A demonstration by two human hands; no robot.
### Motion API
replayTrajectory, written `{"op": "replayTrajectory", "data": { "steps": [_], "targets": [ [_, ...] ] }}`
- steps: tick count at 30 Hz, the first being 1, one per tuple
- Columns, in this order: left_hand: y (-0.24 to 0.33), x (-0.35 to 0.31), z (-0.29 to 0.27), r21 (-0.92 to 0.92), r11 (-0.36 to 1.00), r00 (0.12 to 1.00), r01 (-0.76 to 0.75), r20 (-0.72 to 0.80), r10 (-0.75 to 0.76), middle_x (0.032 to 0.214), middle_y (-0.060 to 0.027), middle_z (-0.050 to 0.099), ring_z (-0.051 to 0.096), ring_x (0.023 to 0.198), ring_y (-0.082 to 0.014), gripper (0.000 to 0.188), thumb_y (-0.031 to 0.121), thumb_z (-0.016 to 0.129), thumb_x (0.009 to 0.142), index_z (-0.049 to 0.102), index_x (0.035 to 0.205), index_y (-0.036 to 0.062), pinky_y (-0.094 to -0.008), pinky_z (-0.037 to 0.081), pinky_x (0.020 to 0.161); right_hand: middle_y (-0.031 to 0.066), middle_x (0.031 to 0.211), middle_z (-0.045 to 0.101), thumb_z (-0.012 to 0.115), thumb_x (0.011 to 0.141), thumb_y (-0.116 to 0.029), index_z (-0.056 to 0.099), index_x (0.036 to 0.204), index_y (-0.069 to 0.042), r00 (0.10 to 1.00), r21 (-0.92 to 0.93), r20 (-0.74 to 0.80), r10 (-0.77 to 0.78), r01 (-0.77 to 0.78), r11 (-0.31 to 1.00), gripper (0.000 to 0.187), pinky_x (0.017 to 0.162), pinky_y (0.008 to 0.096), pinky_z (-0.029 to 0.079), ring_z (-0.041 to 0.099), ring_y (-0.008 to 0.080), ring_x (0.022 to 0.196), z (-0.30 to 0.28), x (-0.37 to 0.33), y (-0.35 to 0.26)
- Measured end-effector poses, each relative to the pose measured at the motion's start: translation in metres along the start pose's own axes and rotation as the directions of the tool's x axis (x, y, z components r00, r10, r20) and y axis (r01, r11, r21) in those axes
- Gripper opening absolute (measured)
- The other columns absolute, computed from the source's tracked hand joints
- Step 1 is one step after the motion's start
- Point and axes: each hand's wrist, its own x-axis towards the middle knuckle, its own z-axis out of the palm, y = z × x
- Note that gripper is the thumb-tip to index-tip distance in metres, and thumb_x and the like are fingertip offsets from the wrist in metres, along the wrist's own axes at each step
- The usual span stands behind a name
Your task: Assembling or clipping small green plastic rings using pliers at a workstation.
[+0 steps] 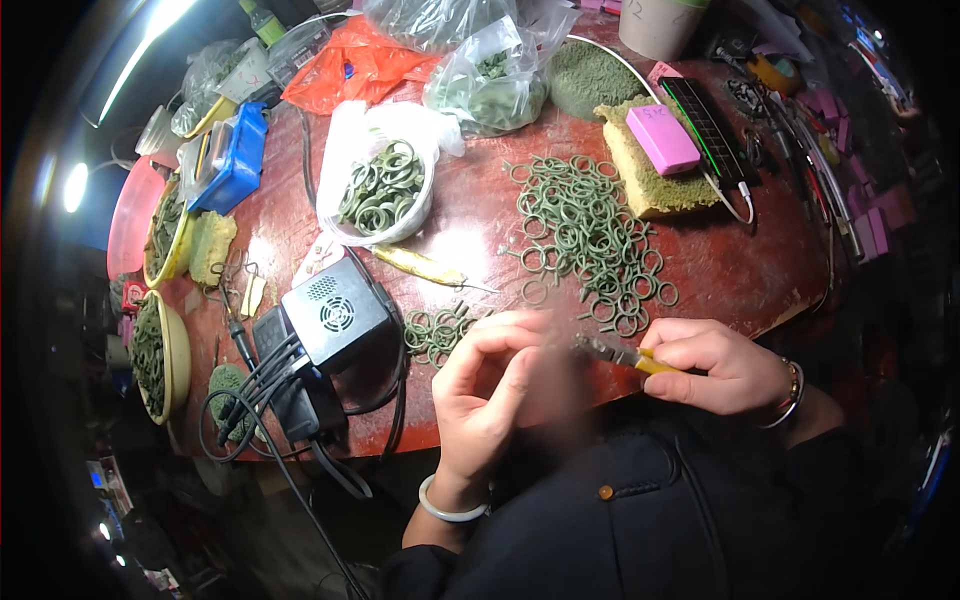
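My right hand [710, 365] is wrapped round a yellow-handled tool [655, 362] that looks like pliers, its metal jaws pointing left. Left of the jaws, my left hand [480, 395] is raised with fingers curled and the thumb close to the index finger. Blur there hides whatever may lie between its fingertips. Beyond both hands spreads a heap of small green rings [590, 235], many with a short stub. A smaller group of green rings [432, 335] lies just beyond my left hand.
A white tub [330, 212] holds larger green rings. To the left stand a black fan-vented box [335, 310] with trailing cables and a blue tray [240, 165]. A pink block [662, 140] rests on a yellowish sponge [640, 190]. A yellow-handled pointed tool [420, 266] lies mid-table.
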Motion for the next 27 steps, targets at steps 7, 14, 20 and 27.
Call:
{"op": "replayTrajectory", "data": {
  "steps": [7,14,20,27],
  "targets": [
    [-0.0031,-0.0013,-0.0036,-0.066,0.998,0.999,-0.002,0.042,0.004,0.125,-0.0164,0.064,0.062,0.11,-0.0171,0.015,-0.007,0.061,0.095,0.065,0.109,-0.004,-0.0308,0.05,0.094,0.0139,0.092,0.059,0.067,0.099,-0.021,0.065,0.088,0.002,0.999,-0.018,0.046,-0.002,0.002,1.0,0.025,0.076,0.0363,0.047,0.059,0.0271,0.084,0.0051,0.0059,-0.0039],
    [0.0011,-0.0005,-0.0026,0.005,0.999,0.995,-0.033,0.092,0.033,0.124,-0.0172,0.064,0.063,0.109,-0.019,0.014,-0.008,0.062,0.094,0.066,0.107,-0.0049,-0.0312,0.05,0.094,0.0128,0.088,0.057,0.066,0.099,-0.021,0.066,0.092,0.002,0.998,-0.035,0.057,-0.003,0.005,0.999,0.024,0.074,0.0361,0.047,0.058,0.0259,0.083,0.0058,0.007,-0.0075],
    [0.001,0.0011,-0.0003,0.027,0.999,0.996,-0.041,0.086,0.038,0.122,-0.0172,0.066,0.064,0.109,-0.0203,0.013,-0.007,0.063,0.093,0.067,0.105,-0.0045,-0.0318,0.05,0.094,0.0122,0.084,0.056,0.067,0.099,-0.021,0.066,0.091,0.001,0.997,-0.053,0.071,-0.001,0.005,0.999,0.023,0.07,0.0373,0.045,0.058,0.0257,0.078,0.0034,0.0062,-0.0041],
    [0.0002,0.0013,-0.0003,0.08,0.995,0.996,-0.051,0.073,0.045,0.119,-0.017,0.068,0.065,0.107,-0.0214,0.012,-0.006,0.066,0.091,0.067,0.103,-0.0034,-0.0329,0.05,0.094,0.0129,0.085,0.057,0.068,0.097,-0.02,0.065,0.09,0.002,0.991,-0.063,0.126,0.034,-0.026,0.998,0.023,0.068,0.0379,0.045,0.06,0.0268,0.078,-0.0023,0.0059,-0.0025]
  ]
}}
